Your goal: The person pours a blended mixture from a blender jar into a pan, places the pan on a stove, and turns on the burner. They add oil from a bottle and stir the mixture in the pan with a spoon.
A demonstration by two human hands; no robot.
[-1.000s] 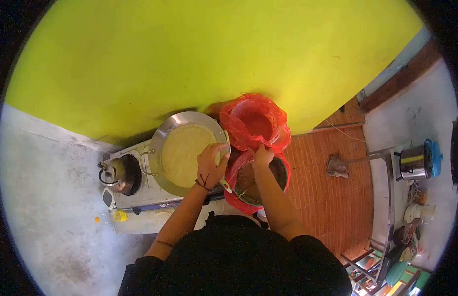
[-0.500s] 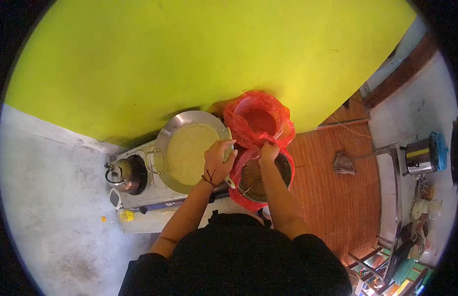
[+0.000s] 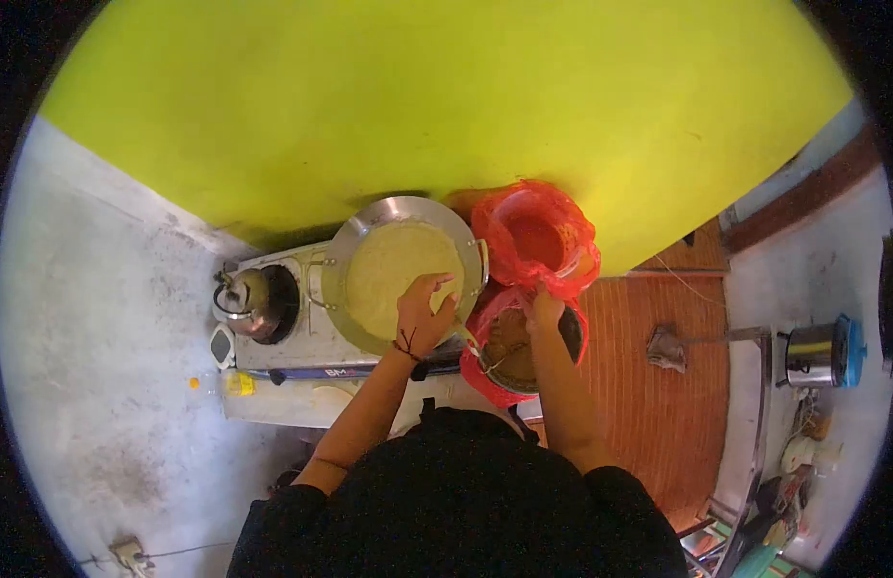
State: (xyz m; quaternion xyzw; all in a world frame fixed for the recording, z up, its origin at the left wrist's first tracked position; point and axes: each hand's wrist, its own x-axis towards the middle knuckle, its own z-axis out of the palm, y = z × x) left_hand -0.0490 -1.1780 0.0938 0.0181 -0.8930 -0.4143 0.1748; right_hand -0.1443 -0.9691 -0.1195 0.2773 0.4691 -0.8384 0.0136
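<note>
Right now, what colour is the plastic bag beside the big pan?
Red. The plastic bag shows best in the head view.

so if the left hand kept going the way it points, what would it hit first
Most likely the yellow mix in the metal pan, just ahead of the left hand; its height above is unclear.

The left hand covers the near rim of the wide round steel pan. What its fingers hold is too small to tell. The right hand has its fingertips buried in the crumpled red plastic bag.
</note>
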